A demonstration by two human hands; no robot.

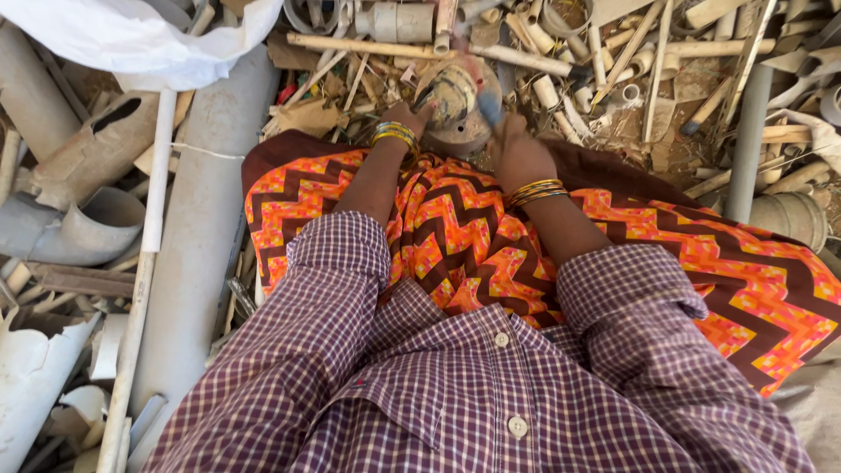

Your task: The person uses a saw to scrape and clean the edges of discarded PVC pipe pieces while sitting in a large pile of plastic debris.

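Checked shirt (473,385) nearest, both hands' grip closed around a round fitting (460,105) amid pipe scrap (201,219).

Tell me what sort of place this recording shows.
Probably a scrap-sorting yard for plastic pipe. Broken pale plastic pipe offcuts litter the ground, long grey plastic pipes lie alongside, and both hands, left hand and right hand, work at a round dirty metal fitting.

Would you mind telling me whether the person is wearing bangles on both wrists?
Yes, gold-coloured bangles circle the wrist behind the left hand and the wrist behind the right hand.
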